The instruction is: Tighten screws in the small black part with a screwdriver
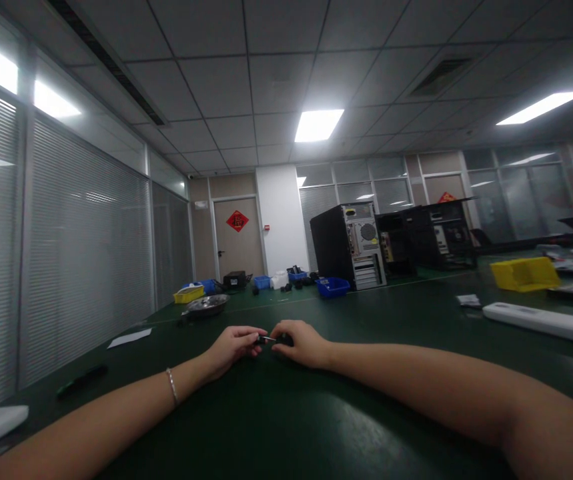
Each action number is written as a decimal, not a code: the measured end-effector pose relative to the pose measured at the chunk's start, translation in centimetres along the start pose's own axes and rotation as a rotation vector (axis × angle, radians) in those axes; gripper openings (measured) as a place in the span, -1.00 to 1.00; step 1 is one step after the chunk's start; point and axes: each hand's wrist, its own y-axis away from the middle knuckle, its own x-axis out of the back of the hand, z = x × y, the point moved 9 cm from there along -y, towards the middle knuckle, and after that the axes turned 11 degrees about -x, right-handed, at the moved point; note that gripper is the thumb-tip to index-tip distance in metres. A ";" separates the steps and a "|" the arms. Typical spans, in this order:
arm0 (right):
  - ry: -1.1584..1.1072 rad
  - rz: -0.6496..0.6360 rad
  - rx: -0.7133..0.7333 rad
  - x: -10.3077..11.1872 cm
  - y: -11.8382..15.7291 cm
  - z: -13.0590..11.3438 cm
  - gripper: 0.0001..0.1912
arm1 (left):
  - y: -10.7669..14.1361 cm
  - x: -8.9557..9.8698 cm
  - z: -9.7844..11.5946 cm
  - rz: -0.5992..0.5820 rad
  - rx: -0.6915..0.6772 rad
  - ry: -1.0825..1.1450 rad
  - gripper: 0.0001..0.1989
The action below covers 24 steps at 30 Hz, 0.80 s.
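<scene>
Above the green table, my left hand (231, 348) pinches a small dark piece (260, 340) between thumb and fingers; its kind is too small to make out. My right hand (302, 343) is closed around the black handle (285, 340) of what looks like a small screwdriver. Its thin metal shaft (269, 339) points left and meets the dark piece at my left fingertips. Whether the tip sits in the piece or only touches it, I cannot tell. Both hands are close together, a short gap between their fingertips.
A metal bowl (207, 305), a yellow tray (189, 294) and a blue bin (333, 287) stand farther back. Computer cases (346, 247) rise behind them. At right are a yellow bin (525, 275) and a long white bar (546, 323). White paper (130, 338) lies left.
</scene>
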 end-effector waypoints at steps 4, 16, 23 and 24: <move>-0.003 0.000 0.008 0.0 0.0 -0.1 -0.74 | 0.1 0.0 0.1 -0.002 0.013 -0.002 -0.66; -0.027 -0.012 0.029 -1.7 -0.9 0.8 -0.74 | -0.5 1.2 -2.1 -0.025 0.035 0.046 -0.69; -0.089 -0.039 0.034 -2.9 -1.5 1.2 -0.74 | -0.6 1.9 -3.1 -0.058 0.044 0.086 -0.71; -0.095 -0.039 0.035 -2.9 -1.5 1.2 -0.74 | -0.6 1.9 -3.1 -0.062 0.047 0.086 -0.71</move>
